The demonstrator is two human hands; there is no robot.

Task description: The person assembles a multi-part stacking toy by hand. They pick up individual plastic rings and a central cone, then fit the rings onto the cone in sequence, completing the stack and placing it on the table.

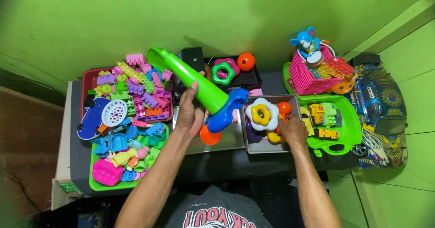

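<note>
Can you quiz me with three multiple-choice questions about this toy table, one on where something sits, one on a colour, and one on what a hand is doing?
1. Where is the pink basket?
A. at the far right, behind the green case
B. on the left tray
C. on the floor

2. What colour is the cone of the ring stacker?
A. red
B. green
C. white

3. What is the left hand doing?
A. resting flat
B. pointing at the wall
C. holding the cone in its grip

Answers: 1 A, the basket stands beside the blue mouse toy at the far right. 2 B, the cone is bright green above its blue base. 3 C, the fingers wrap the cone, while the right hand reaches into the grey box.
</note>
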